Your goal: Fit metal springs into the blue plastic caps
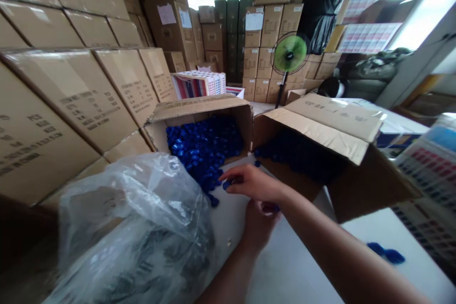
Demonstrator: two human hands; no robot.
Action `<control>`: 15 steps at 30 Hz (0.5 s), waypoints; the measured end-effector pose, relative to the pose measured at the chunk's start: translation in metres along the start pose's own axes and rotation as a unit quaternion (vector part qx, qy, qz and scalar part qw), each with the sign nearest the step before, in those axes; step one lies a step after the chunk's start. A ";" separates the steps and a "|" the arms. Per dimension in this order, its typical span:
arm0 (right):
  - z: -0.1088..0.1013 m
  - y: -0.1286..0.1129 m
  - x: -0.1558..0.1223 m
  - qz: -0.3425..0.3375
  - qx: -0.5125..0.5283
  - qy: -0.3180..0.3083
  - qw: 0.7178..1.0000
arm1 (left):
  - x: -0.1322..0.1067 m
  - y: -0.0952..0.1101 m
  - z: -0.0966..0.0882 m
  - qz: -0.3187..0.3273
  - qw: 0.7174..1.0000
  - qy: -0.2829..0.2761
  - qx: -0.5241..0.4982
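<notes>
Two cardboard boxes lie tipped on their sides on a white table [302, 266]. The left box [199, 109] spills several blue caps [203, 152] onto the table; the right box [338, 128] holds more in shadow. My right hand [249, 183] reaches across to the spilled pile, fingers pinched on a blue cap [227, 184]. My left hand [258, 223] lies beneath the right forearm, cupped, with blue caps [271, 207] showing at its fingers.
A clear plastic bag [135, 228] bulges at the near left. Stacked cartons [71, 90] wall the left side and the back. A green fan [289, 54] stands behind the boxes. Two blue caps [386, 252] lie at the right. Printed sheets [427, 171] sit at the right edge.
</notes>
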State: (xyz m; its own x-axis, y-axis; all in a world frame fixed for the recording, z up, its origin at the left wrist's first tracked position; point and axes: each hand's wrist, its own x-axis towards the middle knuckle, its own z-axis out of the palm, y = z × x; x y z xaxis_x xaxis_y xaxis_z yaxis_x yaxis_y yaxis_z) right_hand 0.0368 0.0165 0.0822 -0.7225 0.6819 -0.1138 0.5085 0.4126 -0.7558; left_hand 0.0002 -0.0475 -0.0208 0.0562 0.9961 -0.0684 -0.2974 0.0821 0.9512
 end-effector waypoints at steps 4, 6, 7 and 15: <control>-0.028 0.033 -0.057 0.012 0.401 0.004 0.916 | 0.002 0.002 0.002 0.036 0.998 -0.002 0.041; -0.031 0.049 -0.079 0.018 0.485 0.048 0.873 | 0.006 0.000 0.002 0.038 0.999 -0.008 0.021; -0.030 0.056 -0.086 0.016 0.507 0.074 0.859 | 0.007 -0.001 0.001 0.033 0.999 -0.007 0.009; -0.014 0.097 -0.098 0.055 0.502 0.251 0.826 | 0.005 0.006 0.003 -0.007 1.000 0.016 0.025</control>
State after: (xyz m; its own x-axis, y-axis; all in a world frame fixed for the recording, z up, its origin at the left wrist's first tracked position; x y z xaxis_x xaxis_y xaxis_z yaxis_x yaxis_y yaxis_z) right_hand 0.1633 -0.0014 0.0291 -0.2838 0.9505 -0.1264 -0.2692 -0.2054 -0.9409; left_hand 0.0015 -0.0425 -0.0142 0.0284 0.9954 -0.0910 -0.2486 0.0952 0.9639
